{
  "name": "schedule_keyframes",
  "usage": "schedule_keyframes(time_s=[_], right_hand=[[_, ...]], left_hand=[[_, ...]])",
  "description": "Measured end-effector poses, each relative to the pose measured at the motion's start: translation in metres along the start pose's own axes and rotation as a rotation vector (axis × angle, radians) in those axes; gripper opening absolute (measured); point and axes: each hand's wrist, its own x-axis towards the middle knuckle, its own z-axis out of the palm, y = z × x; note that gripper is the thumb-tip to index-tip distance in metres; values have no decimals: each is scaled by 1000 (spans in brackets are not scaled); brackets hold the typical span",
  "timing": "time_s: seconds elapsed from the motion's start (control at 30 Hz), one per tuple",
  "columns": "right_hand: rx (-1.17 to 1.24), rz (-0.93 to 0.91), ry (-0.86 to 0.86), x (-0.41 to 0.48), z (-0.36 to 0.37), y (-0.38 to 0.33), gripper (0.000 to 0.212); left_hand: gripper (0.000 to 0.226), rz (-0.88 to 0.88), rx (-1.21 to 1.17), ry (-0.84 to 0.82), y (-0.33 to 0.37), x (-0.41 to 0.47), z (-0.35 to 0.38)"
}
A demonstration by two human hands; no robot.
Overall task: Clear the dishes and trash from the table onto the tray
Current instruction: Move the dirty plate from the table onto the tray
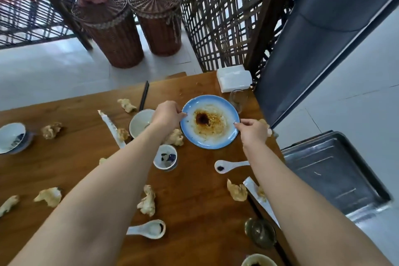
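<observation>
Both hands hold the blue plate (216, 146) near the far right corner of the tabletop (194, 196). The left hand (167, 114) pinches its left rim with curled fingers and thumb, and the right hand (252, 130) pinches the right rim in the same way. The plate is smeared with brown sauce, darkest at its middle; whether it rests on the wood or is just clear of it I cannot tell. Beyond it, at the far right corner, stands a white napkin box (234, 81), with a clear glass (237, 98) just beside the plate's far rim. A pale bowl (140, 122) sits to the plate's left, partly behind the left wrist, and dark chopsticks (144, 95) lie near the far edge. Nearer the person are a small cup (165, 157) and a white spoon (228, 166), and crumpled napkins (149, 201) are scattered across the wood. The metal tray (332, 170) sits off the table, beside its right edge.
</observation>
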Motion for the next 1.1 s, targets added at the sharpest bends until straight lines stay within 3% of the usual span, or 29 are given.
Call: schedule_keyframes(time_s=[0.33,0.63,0.97,1.1], right_hand=[[-192,-69,82,23,34,0,26],[-321,-169,98,30,51,8,18],[-328,-204,132,35,47,23,27],[-223,-125,127,33,41,23,35]], left_hand=[[19,-89,49,61,1,49,26],[15,-68,31,56,-5,65,34],[22,-51,100,-63,-5,69,33],[33,-67,47,-105,-6,72,31]])
